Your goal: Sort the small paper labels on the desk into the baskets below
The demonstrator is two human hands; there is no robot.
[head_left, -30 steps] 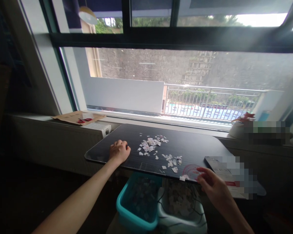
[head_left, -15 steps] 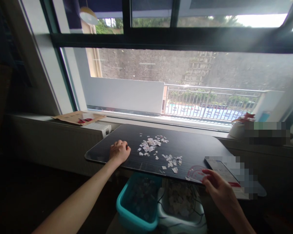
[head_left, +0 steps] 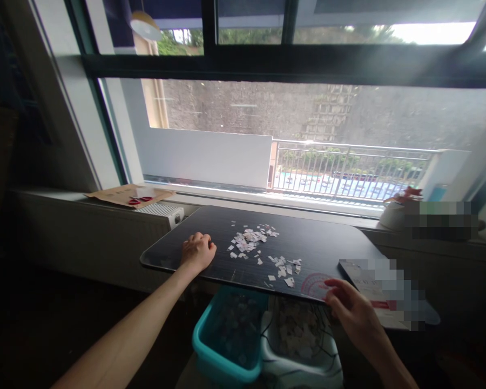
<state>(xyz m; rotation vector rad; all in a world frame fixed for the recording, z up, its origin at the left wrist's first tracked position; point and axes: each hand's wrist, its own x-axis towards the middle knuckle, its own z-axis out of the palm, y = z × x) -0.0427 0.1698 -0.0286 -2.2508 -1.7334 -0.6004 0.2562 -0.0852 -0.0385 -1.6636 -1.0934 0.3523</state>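
Note:
My left hand (head_left: 199, 251) rests on the dark table (head_left: 328, 237) near its front left edge, its fingers curled into a loose fist with nothing seen in them. My right hand (head_left: 350, 305) is at the front edge on the right, thumb and fingers bent toward each other. A round red printed mark (head_left: 315, 284) shows beside its fingertips; I cannot make out what bears it or what the fingers hold. Small white paper scraps (head_left: 249, 240) lie in a loose pile mid-table, and a smaller group of scraps (head_left: 285, 269) lies nearer the front.
Below the front edge stand a turquoise bin (head_left: 202, 337) and a pale bin (head_left: 281, 367), both holding scraps. Papers (head_left: 364, 281), partly blurred out, lie at the table's right. Red-handled scissors (head_left: 141, 200) and brown paper (head_left: 109, 197) are on the left sill. A large window rises behind.
My right hand has moved slightly left, and the red mark beside it has shifted left too. A small white bit near those fingers no longer shows. My left hand stays put.

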